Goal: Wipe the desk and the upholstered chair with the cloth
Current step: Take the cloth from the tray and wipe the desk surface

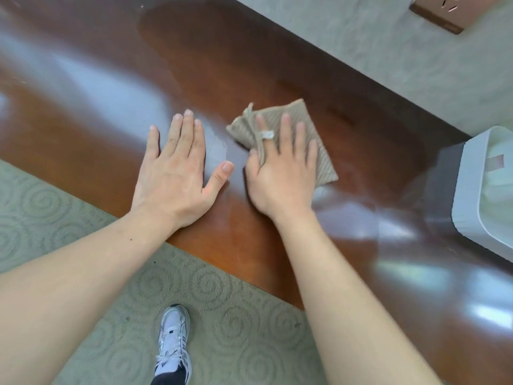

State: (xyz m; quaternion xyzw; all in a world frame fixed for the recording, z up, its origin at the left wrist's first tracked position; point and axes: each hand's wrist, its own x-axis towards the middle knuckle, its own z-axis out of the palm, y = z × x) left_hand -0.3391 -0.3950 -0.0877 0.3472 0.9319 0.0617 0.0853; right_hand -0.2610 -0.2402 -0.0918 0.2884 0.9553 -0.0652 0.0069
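Now R hand [280, 173] presses cloth [302, 140] flat-fingered on desk [222, 65], long axis toward far-left; L hand [177, 173] flat.

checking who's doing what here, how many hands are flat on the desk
2. The left hand lies flat on the bare desk, fingers spread. The right hand presses flat on the folded cloth beside it. No other hands in view.

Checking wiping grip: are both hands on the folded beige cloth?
No, only the right hand presses the folded beige cloth; the left hand lies flat on the glossy brown wooden desk.
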